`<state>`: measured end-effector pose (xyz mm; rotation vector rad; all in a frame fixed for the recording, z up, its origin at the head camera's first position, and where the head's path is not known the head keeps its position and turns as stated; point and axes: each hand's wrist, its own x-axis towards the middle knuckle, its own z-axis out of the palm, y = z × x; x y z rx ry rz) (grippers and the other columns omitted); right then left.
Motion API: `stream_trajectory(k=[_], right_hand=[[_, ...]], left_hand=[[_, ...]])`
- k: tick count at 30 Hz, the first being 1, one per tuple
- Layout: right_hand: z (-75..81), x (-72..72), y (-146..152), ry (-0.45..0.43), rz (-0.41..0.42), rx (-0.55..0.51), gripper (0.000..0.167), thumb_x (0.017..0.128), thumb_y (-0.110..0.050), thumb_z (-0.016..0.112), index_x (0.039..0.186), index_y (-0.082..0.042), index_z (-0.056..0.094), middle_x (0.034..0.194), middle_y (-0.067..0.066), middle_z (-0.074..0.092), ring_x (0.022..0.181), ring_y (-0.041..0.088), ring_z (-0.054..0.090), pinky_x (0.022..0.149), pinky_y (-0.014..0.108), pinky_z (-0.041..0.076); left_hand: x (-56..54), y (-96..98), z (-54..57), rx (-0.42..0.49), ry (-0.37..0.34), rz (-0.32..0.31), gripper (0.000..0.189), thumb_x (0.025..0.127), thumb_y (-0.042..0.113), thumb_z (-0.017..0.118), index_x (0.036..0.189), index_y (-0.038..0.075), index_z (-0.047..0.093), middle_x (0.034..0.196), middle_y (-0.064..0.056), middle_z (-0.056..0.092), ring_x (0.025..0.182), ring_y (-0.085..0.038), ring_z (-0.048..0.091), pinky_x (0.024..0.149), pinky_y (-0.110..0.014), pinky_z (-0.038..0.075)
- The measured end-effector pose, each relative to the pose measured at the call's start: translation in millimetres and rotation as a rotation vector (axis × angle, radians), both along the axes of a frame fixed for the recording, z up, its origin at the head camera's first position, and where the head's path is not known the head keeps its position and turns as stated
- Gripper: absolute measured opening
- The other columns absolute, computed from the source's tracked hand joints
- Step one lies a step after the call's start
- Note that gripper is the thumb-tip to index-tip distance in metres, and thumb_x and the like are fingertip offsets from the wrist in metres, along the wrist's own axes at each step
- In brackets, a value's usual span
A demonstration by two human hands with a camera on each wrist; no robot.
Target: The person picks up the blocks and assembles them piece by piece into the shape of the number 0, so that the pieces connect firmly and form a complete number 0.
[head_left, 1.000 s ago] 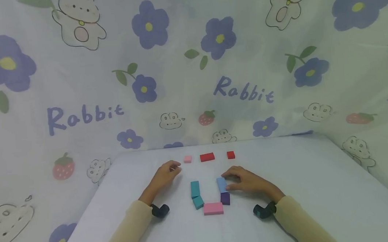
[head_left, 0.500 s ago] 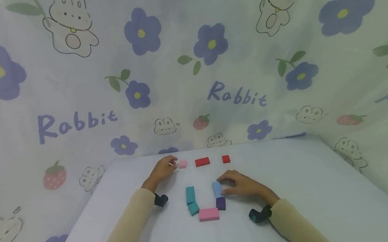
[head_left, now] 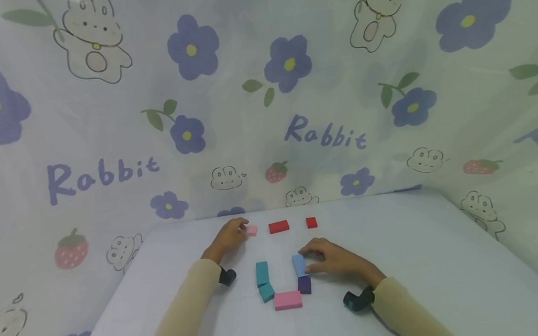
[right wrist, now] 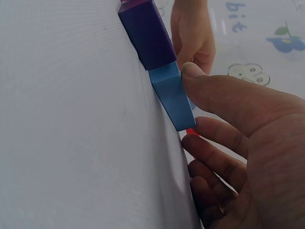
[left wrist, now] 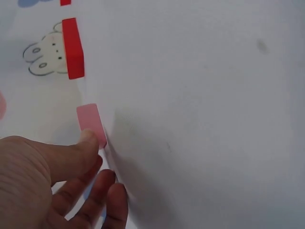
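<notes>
In the head view my left hand (head_left: 230,237) is at the small pink block (head_left: 252,231) in the back row. The left wrist view has the thumb over one end of this pink block (left wrist: 91,121), with the other fingers curled below. My right hand (head_left: 335,258) holds the light blue block (head_left: 299,266) between thumb and index finger. From the right wrist, the blue block (right wrist: 172,95) stands end to end with a dark purple block (right wrist: 147,36). The purple block (head_left: 304,285) lies nearer to me in the head view.
A larger pink block (head_left: 288,300) forms the near side of a U shape. Two teal blocks (head_left: 262,274) make its left side. Farther back lie a long red block (head_left: 278,227) and a small red block (head_left: 311,222). A printed curtain (head_left: 229,114) hangs behind the white table (head_left: 391,237).
My left hand has moved to the small pink block from just left of it. The right hand stays at the light blue block. The whole head view has shifted slightly.
</notes>
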<state>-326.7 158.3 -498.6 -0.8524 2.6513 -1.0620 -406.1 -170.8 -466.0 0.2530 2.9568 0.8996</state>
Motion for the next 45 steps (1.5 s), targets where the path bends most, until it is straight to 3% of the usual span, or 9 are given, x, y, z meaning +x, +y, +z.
stream_trajectory(k=[10, 15, 22, 31, 37, 45], right_hand=[[-0.8, -0.1, -1, -0.012, -0.004, 0.008, 0.049, 0.087, -0.048, 0.073, 0.130, -0.027, 0.063, 0.127, -0.012, 0.060, 0.125, 0.017, 0.052, 0.107, 0.049, 0.047], [1.7, 0.7, 0, -0.007, -0.003, 0.015, 0.049, 0.087, -0.049, 0.073, 0.131, -0.029, 0.063, 0.127, -0.013, 0.060, 0.124, 0.015, 0.052, 0.106, 0.047, 0.047], [-0.2, 0.7, -2, 0.005, -0.014, 0.027, 0.048, 0.087, -0.048, 0.074, 0.130, -0.030, 0.064, 0.126, -0.012, 0.061, 0.122, 0.015, 0.053, 0.104, 0.046, 0.050], [-1.4, -1.0, 0, 0.005, -0.015, 0.022, 0.048, 0.087, -0.050, 0.073, 0.130, -0.031, 0.064, 0.127, -0.013, 0.060, 0.124, 0.015, 0.053, 0.106, 0.048, 0.048], [-2.0, -1.7, 1, 0.000, -0.031, 0.024, 0.048, 0.086, -0.049, 0.074, 0.129, -0.030, 0.064, 0.127, -0.012, 0.060, 0.124, 0.016, 0.052, 0.106, 0.049, 0.048], [0.4, -1.2, 0, 0.001, -0.013, 0.016, 0.049, 0.087, -0.049, 0.073, 0.130, -0.028, 0.064, 0.127, -0.012, 0.060, 0.124, 0.015, 0.052, 0.106, 0.047, 0.048]], left_hand=[[4.0, 5.5, -1.2, -0.006, 0.015, 0.019, 0.025, 0.095, 0.005, 0.063, 0.120, 0.004, 0.066, 0.118, -0.013, 0.066, 0.109, -0.028, 0.059, 0.102, -0.049, 0.050], [6.3, 4.7, 3.7, -0.005, 0.001, 0.033, 0.026, 0.095, 0.014, 0.067, 0.119, 0.006, 0.066, 0.118, -0.011, 0.066, 0.111, -0.027, 0.059, 0.102, -0.049, 0.050], [19.9, -3.7, 12.1, 0.031, -0.029, 0.005, 0.028, 0.095, 0.013, 0.067, 0.122, 0.009, 0.065, 0.122, -0.009, 0.066, 0.109, -0.025, 0.061, 0.100, -0.046, 0.053], [46.4, -2.4, 19.0, 0.056, -0.003, -0.054, 0.029, 0.092, 0.017, 0.072, 0.120, 0.017, 0.067, 0.116, -0.002, 0.070, 0.107, -0.021, 0.064, 0.093, -0.042, 0.057], [60.0, -1.2, 8.3, 0.079, 0.023, -0.078, 0.031, 0.092, 0.023, 0.073, 0.123, 0.020, 0.067, 0.118, 0.001, 0.069, 0.103, -0.017, 0.063, 0.089, -0.038, 0.058], [67.4, -5.9, -6.5, 0.213, 0.038, -0.055, 0.035, 0.094, 0.027, 0.070, 0.129, 0.025, 0.065, 0.126, 0.003, 0.067, 0.105, -0.016, 0.062, 0.085, -0.037, 0.057]])
